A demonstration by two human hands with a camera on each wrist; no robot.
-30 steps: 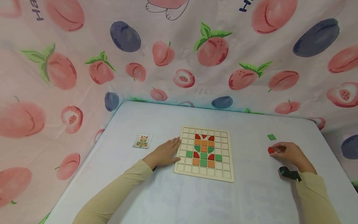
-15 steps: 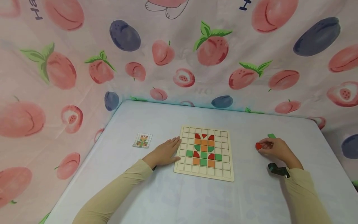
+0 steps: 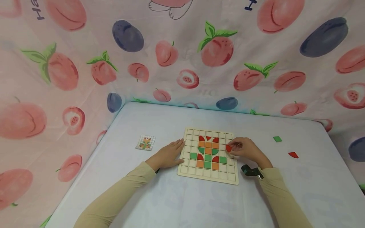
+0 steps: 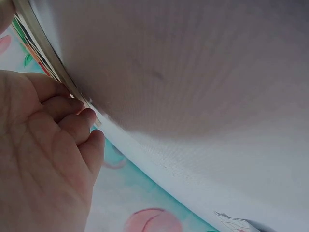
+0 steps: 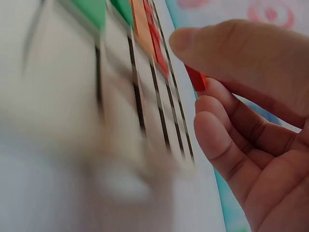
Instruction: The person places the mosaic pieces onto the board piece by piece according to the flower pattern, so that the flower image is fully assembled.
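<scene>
A wooden grid board [image 3: 185, 171] lies mid-table with red, orange, green and two-tone pieces set in its squares. Between thumb and fingers, my right hand [image 3: 246, 150] pinches a red piece [image 3: 228, 148] over the board's right side; the right wrist view shows the red piece [image 5: 195, 78] partly hidden by the thumb. My left hand [image 3: 169, 155] rests at the board's left edge with straight, spread fingers. In the left wrist view, the fingertips of the left hand [image 4: 46, 140] touch the board's edge [image 4: 48, 48].
To the left lies a small pattern card [image 3: 145, 142] with a gridded picture. A green square piece [image 3: 277, 139] and a red quarter-round piece [image 3: 293, 155] lie on the white table at right. A fruit-print cloth [image 3: 171, 79] hangs behind the table.
My right hand has moved left from the loose pieces to the board, carrying the red piece. A second red piece now shows on the table. The left hand has stayed put.
</scene>
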